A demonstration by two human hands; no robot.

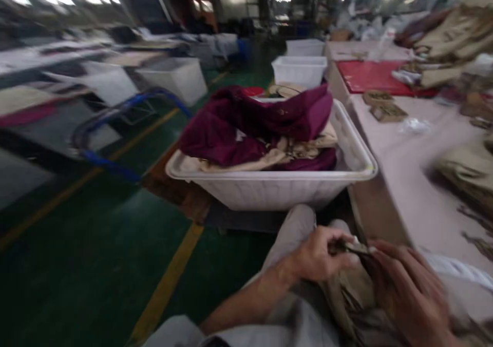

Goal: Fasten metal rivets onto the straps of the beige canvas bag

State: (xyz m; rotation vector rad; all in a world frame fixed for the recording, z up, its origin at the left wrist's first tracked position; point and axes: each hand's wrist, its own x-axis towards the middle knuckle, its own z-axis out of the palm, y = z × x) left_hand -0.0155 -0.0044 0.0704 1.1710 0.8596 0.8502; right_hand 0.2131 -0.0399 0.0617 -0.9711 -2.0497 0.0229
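Observation:
Over my lap lies a piece of khaki cloth (356, 288), hanging down below my fingers. My left hand (321, 254) is closed at its upper edge, thumb and fingers pinching a dark strip, perhaps a strap or buckle too blurred to name. Close by on the right, my right hand (412, 285) has its fingers curled around the other end of that strip and the cloth. Its palm is hidden. Ahead of my knees stands a white plastic tub (271, 190), heaped with maroon cloth (250, 126) and some beige cloth (327, 139).
On the right runs a long pale table (400, 172) with small boxes (387, 112), a red sheet (373, 75) and khaki bundles (470, 172). A trolley with a blue handle (111, 167) is at the left of the tub. Another white tub (298, 71) stands behind.

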